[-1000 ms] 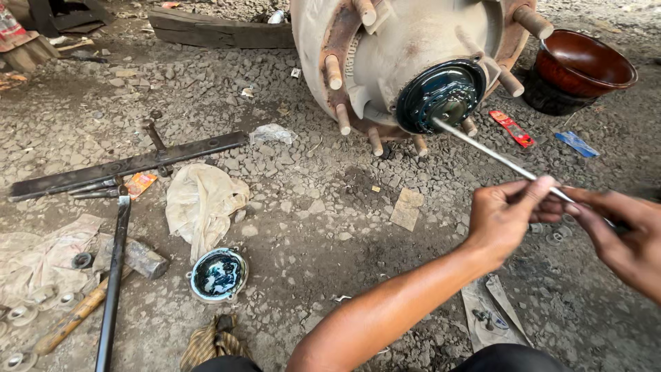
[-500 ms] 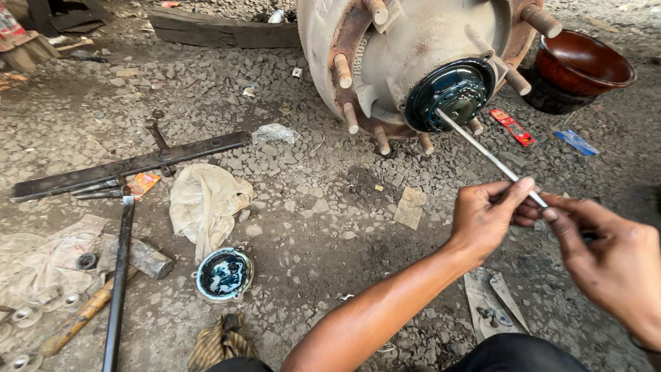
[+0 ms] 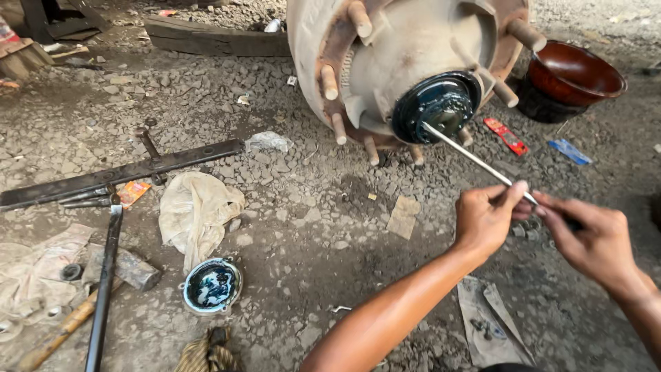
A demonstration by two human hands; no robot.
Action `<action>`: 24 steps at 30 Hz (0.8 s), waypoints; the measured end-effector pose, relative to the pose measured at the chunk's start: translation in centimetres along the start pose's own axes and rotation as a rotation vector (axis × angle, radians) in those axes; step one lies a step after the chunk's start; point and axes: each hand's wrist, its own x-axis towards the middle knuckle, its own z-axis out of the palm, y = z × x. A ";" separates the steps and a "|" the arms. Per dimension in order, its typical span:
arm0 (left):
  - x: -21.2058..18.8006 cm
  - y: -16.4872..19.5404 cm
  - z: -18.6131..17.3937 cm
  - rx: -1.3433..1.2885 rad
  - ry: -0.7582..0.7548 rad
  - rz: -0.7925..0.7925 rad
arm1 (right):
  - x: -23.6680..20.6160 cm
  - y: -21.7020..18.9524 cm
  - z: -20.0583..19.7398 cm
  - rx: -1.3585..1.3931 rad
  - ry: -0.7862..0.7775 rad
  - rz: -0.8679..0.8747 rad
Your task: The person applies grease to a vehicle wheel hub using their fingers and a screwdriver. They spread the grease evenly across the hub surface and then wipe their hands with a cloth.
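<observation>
A rusty wheel hub with several studs stands on the gravel, its centre coated in dark grease. A thin metal rod runs from that greasy centre down to my hands. My left hand pinches the rod near its lower end. My right hand grips the same end just behind it, and the rod's end is hidden inside it.
A round cap smeared with dark grease lies on the ground beside a dirty cloth. A flat metal bar, a long rod and a hammer lie at left. A red bowl sits at right.
Both hands keep hold of the rod, whose tip stays in the greasy hub centre. My right hand has drawn a little closer to the left.
</observation>
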 end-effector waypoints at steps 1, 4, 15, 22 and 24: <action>-1.0 -0.1 0.1 -0.009 -0.021 -0.042 | -1.3 -0.7 -0.4 0.000 0.004 -0.033; -2.8 0.4 0.5 -0.022 -0.069 -0.081 | -4.2 -3.1 -1.1 0.126 0.032 0.219; -2.2 3.4 -2.4 0.069 -0.073 -0.080 | -4.0 -6.8 2.2 0.399 0.077 0.530; -1.5 4.6 -6.4 0.616 0.024 0.013 | -3.7 -5.9 13.2 0.622 0.293 0.363; -1.6 4.9 -6.9 0.779 0.062 -0.001 | -3.7 -6.7 14.3 0.801 0.314 0.380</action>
